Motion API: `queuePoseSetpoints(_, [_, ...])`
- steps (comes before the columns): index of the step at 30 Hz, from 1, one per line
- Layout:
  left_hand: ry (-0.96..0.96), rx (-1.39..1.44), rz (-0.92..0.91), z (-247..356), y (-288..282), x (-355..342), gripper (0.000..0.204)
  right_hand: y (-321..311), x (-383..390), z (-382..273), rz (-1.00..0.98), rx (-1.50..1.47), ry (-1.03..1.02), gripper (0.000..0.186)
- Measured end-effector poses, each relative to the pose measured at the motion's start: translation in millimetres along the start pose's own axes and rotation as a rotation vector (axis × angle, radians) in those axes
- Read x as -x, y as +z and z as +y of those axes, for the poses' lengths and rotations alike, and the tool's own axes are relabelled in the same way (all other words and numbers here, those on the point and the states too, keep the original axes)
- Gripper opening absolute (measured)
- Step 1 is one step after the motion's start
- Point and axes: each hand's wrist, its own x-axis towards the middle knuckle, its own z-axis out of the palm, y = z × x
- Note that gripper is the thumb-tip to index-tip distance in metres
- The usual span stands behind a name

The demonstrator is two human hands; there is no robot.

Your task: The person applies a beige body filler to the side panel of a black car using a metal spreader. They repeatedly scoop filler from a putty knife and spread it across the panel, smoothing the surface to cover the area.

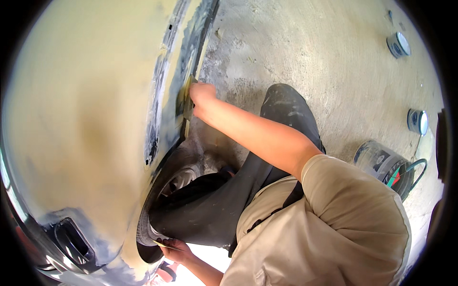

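Crouching beside a car body panel (81, 124) coated in pale cream filler, with dark patches of bare grey showing along its lower edge. Reaching far and left with the right hand (200, 95), fingers curled closed around a small yellowish sanding pad (187, 97) and pressing it flat against the panel's lower edge, just above the wheel arch. Resting the left hand (174, 250) near, low in the scene, at the bottom of the black rubber tyre (157, 209); pinching a thin yellowish sheet (164, 244) between the fingertips, though the exact grip is hard to make out in shadow. Kneeling with dark dusty trousers (281, 114) bent between the tyre and the torso, wearing a beige short-sleeved shirt (334, 224).

Lying to the right, on the rough grey concrete floor (310, 52): a large dark plastic bucket (381, 164) with a green hose looped at its rim, just beside the shoulder. Standing farther right, a small round tin with a pale lid (418, 121), and well beyond it, far right, a second small round tin (398, 44). Showing at the near left, a dark recessed handle opening (71, 238) in the panel, ringed by sanded grey.
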Motion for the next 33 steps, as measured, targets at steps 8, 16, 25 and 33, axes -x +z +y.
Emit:
queuePoseSetpoints(8, [0.041, 0.058, 0.143, -8, -6, -7, 0.020, 7, 21, -12, -0.076, 0.066, -0.017, 0.015])
queuePoseSetpoints(16, [0.023, 0.118, 0.088, -12, -17, -14, 0.022, 14, 29, -27, -0.162, 0.018, 0.044, 0.017])
queuePoseSetpoints(25, [0.057, 0.153, 0.190, -16, -5, -14, 0.029, 24, 58, -52, -0.196, 0.071, 0.054, 0.021])
queuePoseSetpoints(33, [0.071, 0.140, 0.103, -17, 21, -6, 0.029, 38, 89, -74, -0.311, 0.094, 0.021, 0.021])
